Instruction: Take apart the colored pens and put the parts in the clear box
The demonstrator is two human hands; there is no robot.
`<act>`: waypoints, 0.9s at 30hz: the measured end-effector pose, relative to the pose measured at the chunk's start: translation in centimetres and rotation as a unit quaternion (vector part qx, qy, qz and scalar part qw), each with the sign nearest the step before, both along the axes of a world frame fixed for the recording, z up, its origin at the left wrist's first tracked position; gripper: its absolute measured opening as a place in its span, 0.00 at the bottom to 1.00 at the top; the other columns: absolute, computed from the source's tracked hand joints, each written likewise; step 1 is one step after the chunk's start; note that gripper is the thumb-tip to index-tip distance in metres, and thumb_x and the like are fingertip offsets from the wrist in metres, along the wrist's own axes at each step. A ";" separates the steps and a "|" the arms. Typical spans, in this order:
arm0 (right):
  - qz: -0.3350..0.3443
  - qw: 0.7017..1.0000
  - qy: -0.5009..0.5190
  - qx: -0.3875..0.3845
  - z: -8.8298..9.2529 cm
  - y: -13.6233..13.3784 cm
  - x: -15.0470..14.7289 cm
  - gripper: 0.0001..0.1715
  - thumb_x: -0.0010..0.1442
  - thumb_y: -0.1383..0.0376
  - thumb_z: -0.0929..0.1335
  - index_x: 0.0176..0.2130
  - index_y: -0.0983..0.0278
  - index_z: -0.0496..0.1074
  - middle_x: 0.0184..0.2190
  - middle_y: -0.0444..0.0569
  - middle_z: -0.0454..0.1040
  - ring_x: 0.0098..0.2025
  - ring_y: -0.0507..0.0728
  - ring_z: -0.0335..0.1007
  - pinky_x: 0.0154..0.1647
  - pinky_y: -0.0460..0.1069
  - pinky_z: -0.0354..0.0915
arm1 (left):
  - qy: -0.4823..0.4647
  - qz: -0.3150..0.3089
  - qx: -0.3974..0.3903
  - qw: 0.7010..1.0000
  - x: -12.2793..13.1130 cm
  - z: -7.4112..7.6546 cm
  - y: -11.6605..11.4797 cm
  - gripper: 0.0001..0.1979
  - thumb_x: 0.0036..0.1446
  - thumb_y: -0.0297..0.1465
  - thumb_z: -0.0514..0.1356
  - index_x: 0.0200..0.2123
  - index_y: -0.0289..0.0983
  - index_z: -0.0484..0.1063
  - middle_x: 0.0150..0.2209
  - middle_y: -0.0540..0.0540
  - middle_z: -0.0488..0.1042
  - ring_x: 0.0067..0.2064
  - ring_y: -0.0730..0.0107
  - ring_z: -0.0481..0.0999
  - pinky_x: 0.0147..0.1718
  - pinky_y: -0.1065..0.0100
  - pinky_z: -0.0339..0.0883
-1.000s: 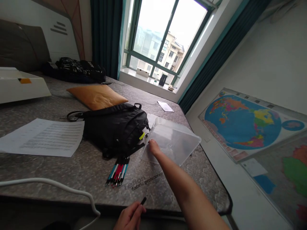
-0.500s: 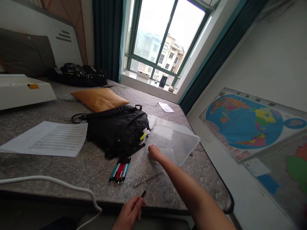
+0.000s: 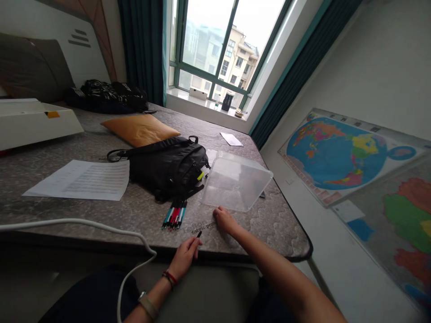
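Note:
My left hand (image 3: 185,257) is closed on a dark pen (image 3: 198,235) at the near edge of the mattress (image 3: 141,211). Resting on the mattress just right of it, my right hand (image 3: 225,220) has its fingers curled and nothing visible in them. It sits just in front of a clear plastic box (image 3: 235,186), apart from it. A bundle of coloured pens (image 3: 175,215) lies left of my right hand, against a black bag (image 3: 166,166).
A printed sheet (image 3: 82,180) lies left of the bag, an orange cushion (image 3: 139,129) and a striped dark bag (image 3: 107,95) behind. A white box (image 3: 35,123) sits far left. A white cable (image 3: 101,233) crosses the near edge. World maps (image 3: 343,150) lean on the right wall.
My right hand has drawn back from the clear plastic box to the mattress near the front edge. My left hand with the pen has come further into view.

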State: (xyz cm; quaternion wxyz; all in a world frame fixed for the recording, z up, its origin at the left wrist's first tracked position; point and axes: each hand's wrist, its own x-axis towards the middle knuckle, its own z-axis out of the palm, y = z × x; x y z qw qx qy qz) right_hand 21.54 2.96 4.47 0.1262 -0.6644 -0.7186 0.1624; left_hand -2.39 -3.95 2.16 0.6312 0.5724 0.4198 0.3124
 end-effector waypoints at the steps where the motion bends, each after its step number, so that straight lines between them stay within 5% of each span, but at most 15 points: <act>1: 0.007 1.000 0.015 0.016 -0.3 -1.1 -0.2 0.12 0.63 0.73 0.61 0.39 0.64 0.73 0.42 0.52 0.70 0.41 0.55 0.67 0.46 0.48 0.62 | 0.003 -0.002 0.005 1.000 -0.1 0.0 0.0 0.26 0.61 0.52 0.49 0.38 0.35 0.73 0.20 0.53 0.65 0.24 0.71 0.64 0.28 0.70 0.57; 6: -0.010 0.996 0.073 0.043 -1.3 -3.9 -0.7 0.10 0.62 0.72 0.65 0.43 0.63 0.72 0.44 0.51 0.69 0.45 0.55 0.68 0.49 0.49 0.63 | 0.009 -0.010 0.022 1.000 -0.2 0.0 -0.1 0.26 0.61 0.52 0.50 0.37 0.34 0.74 0.21 0.52 0.67 0.25 0.71 0.65 0.28 0.70 0.57; 13: -0.052 0.989 0.132 -0.042 -0.9 -1.6 1.1 0.19 0.52 0.73 0.71 0.45 0.64 0.71 0.36 0.46 0.73 0.34 0.52 0.68 0.41 0.48 0.66 | 0.026 -0.003 0.037 0.999 -0.7 0.1 -0.1 0.27 0.60 0.53 0.51 0.38 0.34 0.74 0.21 0.52 0.68 0.25 0.71 0.66 0.27 0.70 0.57; 20: -0.076 0.996 0.055 0.007 -1.4 -2.2 1.4 0.05 0.57 0.72 0.68 0.34 0.65 0.74 0.38 0.50 0.72 0.41 0.55 0.68 0.48 0.50 0.64 | 0.025 0.022 0.055 0.998 -1.1 0.7 0.4 0.25 0.57 0.52 0.55 0.34 0.35 0.75 0.21 0.51 0.70 0.24 0.71 0.66 0.26 0.70 0.57; 27: -0.089 0.996 0.015 -0.010 -0.7 -2.5 0.0 0.03 0.58 0.70 0.69 0.33 0.66 0.75 0.35 0.50 0.74 0.39 0.56 0.68 0.46 0.49 0.63 | 0.042 0.021 0.074 0.996 -1.3 1.0 0.8 0.24 0.58 0.50 0.54 0.34 0.36 0.76 0.21 0.51 0.72 0.25 0.70 0.68 0.28 0.70 0.57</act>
